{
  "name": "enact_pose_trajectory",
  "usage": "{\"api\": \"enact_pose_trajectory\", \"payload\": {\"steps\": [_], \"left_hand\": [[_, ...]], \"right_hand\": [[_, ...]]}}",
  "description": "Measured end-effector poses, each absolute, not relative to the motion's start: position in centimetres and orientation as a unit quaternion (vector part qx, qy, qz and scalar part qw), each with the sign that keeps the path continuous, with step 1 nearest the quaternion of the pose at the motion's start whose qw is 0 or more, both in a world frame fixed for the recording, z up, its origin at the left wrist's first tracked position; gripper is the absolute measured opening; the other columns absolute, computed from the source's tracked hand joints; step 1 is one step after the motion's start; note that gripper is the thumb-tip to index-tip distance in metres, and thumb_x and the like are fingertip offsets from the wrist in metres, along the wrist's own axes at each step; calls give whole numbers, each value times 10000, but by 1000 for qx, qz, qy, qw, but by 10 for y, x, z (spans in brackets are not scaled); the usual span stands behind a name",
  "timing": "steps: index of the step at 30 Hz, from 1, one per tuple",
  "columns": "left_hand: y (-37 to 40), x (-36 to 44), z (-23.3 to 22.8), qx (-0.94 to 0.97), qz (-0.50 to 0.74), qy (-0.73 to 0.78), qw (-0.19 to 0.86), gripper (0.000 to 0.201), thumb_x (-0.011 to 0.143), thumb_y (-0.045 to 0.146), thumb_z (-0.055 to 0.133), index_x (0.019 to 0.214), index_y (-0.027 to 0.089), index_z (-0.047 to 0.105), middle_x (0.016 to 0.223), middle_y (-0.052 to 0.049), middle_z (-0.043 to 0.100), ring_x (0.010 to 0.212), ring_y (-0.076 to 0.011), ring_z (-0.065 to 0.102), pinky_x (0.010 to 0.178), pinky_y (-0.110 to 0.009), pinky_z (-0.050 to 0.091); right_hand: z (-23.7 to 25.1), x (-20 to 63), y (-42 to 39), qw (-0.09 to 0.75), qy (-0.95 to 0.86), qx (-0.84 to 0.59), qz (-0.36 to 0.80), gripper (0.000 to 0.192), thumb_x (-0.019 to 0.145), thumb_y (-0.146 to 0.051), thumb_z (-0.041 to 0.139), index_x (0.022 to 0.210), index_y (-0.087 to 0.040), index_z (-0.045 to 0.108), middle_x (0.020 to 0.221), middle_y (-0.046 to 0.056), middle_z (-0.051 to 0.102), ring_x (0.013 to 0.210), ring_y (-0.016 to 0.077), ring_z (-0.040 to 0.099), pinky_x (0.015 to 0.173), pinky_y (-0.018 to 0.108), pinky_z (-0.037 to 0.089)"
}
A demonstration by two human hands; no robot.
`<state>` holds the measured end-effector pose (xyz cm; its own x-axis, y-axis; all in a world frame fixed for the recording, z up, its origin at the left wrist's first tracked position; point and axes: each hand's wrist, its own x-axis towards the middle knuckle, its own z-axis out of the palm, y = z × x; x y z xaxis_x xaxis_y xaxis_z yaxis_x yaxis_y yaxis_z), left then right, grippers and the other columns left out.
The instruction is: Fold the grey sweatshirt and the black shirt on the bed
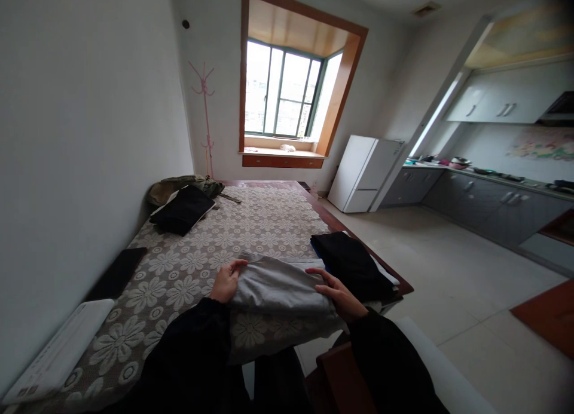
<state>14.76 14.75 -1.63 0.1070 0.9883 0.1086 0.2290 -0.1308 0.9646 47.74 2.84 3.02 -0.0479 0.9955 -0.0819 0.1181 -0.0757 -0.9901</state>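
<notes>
So this is mid-fold on a grey garment [278, 285] lying at the near edge of the tabletop [188, 264], right in front of the person. It's already down to a compact rectangle, with a lighter band showing along the far edge. The left hand [228, 281] sits on the left end with fingers curled over the cloth edge, looks like a light pinch rather than a flat press. The right hand [337, 293] lies flat and spread on the right end, palm down, holding nothing, just pinning the fabric.

My read: smoothing or squaring off the fold. A further fold or lifting it would call for both hands to grip the ends evenly so the layers don't slide apart.

Just to the right, touching or nearly so, there's a black folded stack [352, 264] with a bit of white and blue peeking out underneath. Far left on the lace tablecloth sits another black folded piece [183, 209] on top of an olive bag [179, 184].
</notes>
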Motion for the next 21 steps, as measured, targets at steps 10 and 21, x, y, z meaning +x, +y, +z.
{"api": "enact_pose_trajectory", "payload": {"steps": [10, 21], "left_hand": [[148, 150, -13, 552, 444, 457, 538, 351, 772, 334, 753, 1098, 204, 754, 1082, -98, 765, 1106, -285, 675, 949, -368, 538], [138, 156, -7, 510, 368, 466, 623, 663, 818, 463, 792, 1399, 241, 564, 1555, -191, 456, 915, -237, 736, 529, -251, 598]], "right_hand": [[82, 477, 50, 471, -439, -486, 591, 710, 713, -313, 787, 1396, -302, 593, 1266, 14, 709, 895, 198, 698, 762, 289, 549], [218, 511, 126, 674, -419, -437, 424, 583, 689, -106, 751, 1249, -223, 640, 810, -40, 686, 625, 104, 612, 577, 206, 553]]}}
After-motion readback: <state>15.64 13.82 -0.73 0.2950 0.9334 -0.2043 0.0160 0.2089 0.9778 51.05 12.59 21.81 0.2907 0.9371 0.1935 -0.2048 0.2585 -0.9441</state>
